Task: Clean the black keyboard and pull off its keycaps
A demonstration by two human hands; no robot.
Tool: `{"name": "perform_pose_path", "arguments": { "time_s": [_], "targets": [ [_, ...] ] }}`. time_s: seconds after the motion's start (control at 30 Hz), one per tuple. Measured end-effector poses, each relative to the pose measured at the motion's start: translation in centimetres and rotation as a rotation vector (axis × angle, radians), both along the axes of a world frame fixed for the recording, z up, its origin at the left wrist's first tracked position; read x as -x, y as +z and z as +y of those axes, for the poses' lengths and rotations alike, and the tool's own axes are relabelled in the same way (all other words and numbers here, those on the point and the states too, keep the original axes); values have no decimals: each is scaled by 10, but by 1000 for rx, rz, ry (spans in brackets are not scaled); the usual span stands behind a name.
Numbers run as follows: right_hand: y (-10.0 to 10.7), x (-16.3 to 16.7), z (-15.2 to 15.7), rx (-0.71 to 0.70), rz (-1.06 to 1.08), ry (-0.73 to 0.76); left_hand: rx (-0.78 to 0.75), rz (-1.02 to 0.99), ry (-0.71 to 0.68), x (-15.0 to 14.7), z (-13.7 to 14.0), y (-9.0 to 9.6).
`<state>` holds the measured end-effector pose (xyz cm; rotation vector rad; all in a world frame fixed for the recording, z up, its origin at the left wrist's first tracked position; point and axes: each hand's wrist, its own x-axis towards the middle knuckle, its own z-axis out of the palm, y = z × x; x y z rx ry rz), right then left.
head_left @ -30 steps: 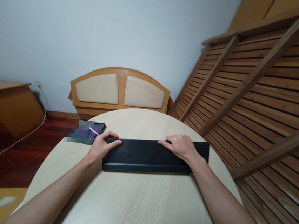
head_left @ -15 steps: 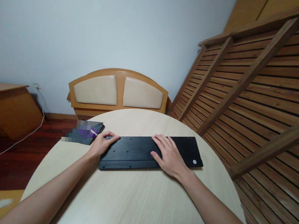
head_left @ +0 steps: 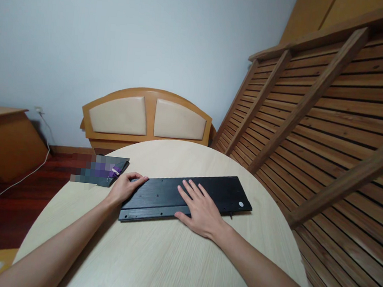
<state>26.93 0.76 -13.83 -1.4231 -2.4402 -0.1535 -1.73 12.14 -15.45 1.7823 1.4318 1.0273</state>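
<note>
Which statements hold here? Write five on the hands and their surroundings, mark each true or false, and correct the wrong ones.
1. The left hand touches the left end of the long black rectangular board. True.
2. The right hand is clenched in a fist. False: it is spread over the board.
3. The round, pale wood-grain table bears the board. True.
4. The brown slatted wooden panel stands left of the table. False: it is on the right.
5. A small round white spot sits near the board's right end. True.
</note>
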Motion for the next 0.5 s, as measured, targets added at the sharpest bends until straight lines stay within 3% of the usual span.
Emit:
{"name": "perform_pose_path", "arguments": {
  "time_s": [0.33,0.5],
  "targets": [
    [-1,-1,3,17,-19,7,-40,23,0,0,0,-1],
    [4,-21,3,-58,14,-95,-53,29,14,1,-4,4]
  ]
}}
